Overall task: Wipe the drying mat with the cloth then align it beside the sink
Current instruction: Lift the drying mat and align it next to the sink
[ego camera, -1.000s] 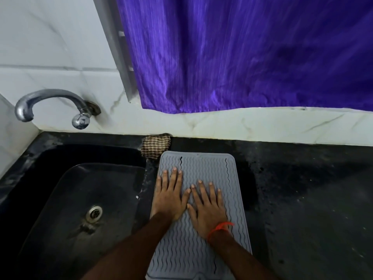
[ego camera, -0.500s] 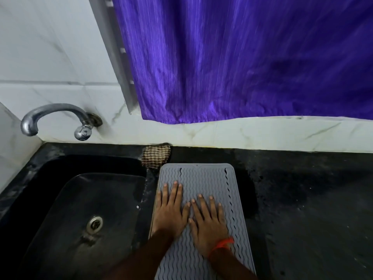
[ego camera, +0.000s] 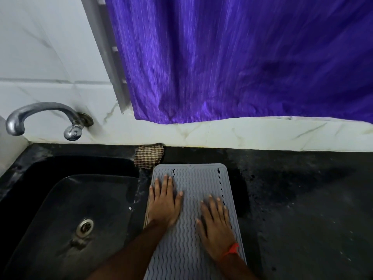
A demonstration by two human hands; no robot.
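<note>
Now both palms lie flat on the grey mat (ego camera: 191, 249), which rests on the black desk (ego camera: 302, 209) just beside the sink (ego camera: 66, 209), its long left edge running close along the basin's rim. The left hand (ego camera: 164, 201) is spread wide near that left edge, fingers pointing toward the wall; the right hand (ego camera: 217, 225), also spread wide and holding nothing, presses nearer the right edge, an orange band (ego camera: 233, 249) at its wrist. The cloth (ego camera: 149, 156), a brown check rag, sits bunched against the back wall, at the mat's far left corner and apart from both hands.

With the cloth set down, the wiping looks finished and the aligning step appears to be in hand. The next move likely calls for small sliding nudges under flat palms, to bring the mat's edge parallel with the sink rim and square to the wall, then lifting both hands clear.

Little stands in the way. The cloth crowds the far left corner and could catch the mat if it is pushed back. The desk to the right shows dark damp patches. A steel tap (ego camera: 44, 118) curves over the basin, and a purple curtain (ego camera: 232, 57) hangs above the marble backsplash, clear of the work.
</note>
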